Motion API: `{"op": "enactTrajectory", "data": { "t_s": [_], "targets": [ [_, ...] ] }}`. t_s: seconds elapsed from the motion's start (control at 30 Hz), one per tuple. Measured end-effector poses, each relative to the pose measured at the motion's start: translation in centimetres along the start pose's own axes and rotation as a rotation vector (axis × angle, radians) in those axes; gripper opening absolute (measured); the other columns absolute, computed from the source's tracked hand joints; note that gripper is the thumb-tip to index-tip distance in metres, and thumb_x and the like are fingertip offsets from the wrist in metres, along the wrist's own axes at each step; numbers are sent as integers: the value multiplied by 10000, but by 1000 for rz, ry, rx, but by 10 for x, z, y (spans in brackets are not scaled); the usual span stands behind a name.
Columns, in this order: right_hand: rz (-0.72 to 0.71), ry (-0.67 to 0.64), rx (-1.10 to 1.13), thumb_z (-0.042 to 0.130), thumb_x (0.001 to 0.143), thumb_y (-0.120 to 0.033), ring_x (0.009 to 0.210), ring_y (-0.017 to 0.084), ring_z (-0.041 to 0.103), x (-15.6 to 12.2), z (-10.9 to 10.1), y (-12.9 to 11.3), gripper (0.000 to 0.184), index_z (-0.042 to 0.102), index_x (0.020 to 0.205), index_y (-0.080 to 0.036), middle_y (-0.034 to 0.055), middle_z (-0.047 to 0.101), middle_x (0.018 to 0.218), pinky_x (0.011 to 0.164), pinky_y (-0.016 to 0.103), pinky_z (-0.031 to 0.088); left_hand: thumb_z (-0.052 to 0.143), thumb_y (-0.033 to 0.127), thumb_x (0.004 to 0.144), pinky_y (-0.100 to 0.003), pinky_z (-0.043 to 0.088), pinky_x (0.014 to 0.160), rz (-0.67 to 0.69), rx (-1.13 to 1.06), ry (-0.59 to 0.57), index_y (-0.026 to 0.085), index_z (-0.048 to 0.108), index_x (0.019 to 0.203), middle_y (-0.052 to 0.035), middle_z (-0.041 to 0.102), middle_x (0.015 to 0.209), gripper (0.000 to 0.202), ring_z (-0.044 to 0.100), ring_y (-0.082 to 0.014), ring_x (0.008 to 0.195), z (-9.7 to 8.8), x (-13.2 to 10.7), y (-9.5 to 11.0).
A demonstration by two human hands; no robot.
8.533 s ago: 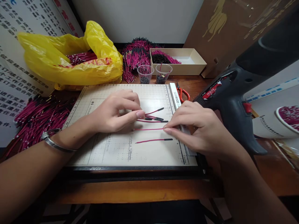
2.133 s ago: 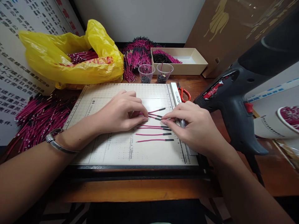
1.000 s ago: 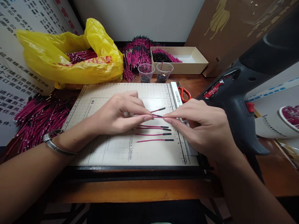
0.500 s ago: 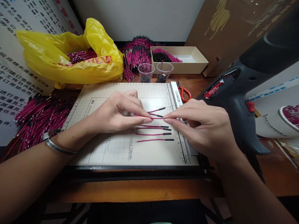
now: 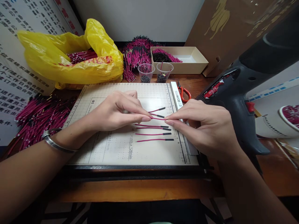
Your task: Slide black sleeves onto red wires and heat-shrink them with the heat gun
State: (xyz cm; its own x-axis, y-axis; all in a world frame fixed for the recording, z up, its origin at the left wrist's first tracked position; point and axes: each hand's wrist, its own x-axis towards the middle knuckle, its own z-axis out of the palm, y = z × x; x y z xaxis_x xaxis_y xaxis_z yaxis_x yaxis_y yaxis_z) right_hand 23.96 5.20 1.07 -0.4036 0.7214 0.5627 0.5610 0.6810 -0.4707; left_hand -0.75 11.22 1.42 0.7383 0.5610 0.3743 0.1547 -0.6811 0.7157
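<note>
Over the paper trimmer (image 5: 100, 152) we note one magenta wire (image 5: 158, 118), its span taut between left hand (image 5: 123, 110) and right hand (image 5: 202, 123). Grip: thumb and finger of each pinch it. Fingers hide both ends; we cannot tell their condition. Black-ended wires (image 5: 153, 134) lie on the trimmer. Step, we judge: two-handed work on this wire; next move calls for light, steady pinching.

Plain grey wall (image 5: 135, 20) rising behind the counter's (image 5: 277, 177) far edge, and a white panel (image 5: 14, 62) of printed characters crowds the left edge! Light catches the brown wood along the near edge.
</note>
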Motion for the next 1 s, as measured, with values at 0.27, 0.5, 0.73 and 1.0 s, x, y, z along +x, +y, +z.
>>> {"op": "enactTrajectory", "data": {
  "t_s": [0.27, 0.5, 0.73, 1.0],
  "targets": [
    [0, -12, 7, 737, 871, -119, 687, 95, 618, 0, 1, 1, 83, 795, 820, -149, -4, 758, 733, 615, 289, 432, 746, 421, 931, -270, 424, 594, -36, -28, 26, 251, 834, 813, 10, 757, 652, 226, 546, -100, 572, 0, -2, -4],
    [31, -18, -29, 729, 875, -127, 722, 122, 643, -2, 2, 5, 87, 780, 820, -172, 6, 773, 775, 671, 299, 465, 675, 365, 973, -251, 460, 667, -9, 125, 53, 212, 820, 898, -16, 774, 775, 223, 612, -119, 695, -1, -2, -5],
    [27, -105, -100, 733, 877, -160, 766, 140, 662, -2, 6, 8, 95, 808, 843, -206, 19, 749, 813, 717, 311, 459, 633, 336, 971, -278, 456, 759, -29, 314, 102, 196, 773, 819, -19, 742, 825, 250, 602, -134, 770, 0, -2, -6],
    [56, -134, -135, 725, 885, -186, 798, 153, 662, -3, 6, 8, 86, 809, 894, -204, 28, 752, 857, 716, 305, 460, 637, 322, 945, -288, 411, 735, -45, 332, -14, 202, 762, 811, -11, 717, 801, 219, 557, -139, 748, -1, -2, -5]
  ]
}}
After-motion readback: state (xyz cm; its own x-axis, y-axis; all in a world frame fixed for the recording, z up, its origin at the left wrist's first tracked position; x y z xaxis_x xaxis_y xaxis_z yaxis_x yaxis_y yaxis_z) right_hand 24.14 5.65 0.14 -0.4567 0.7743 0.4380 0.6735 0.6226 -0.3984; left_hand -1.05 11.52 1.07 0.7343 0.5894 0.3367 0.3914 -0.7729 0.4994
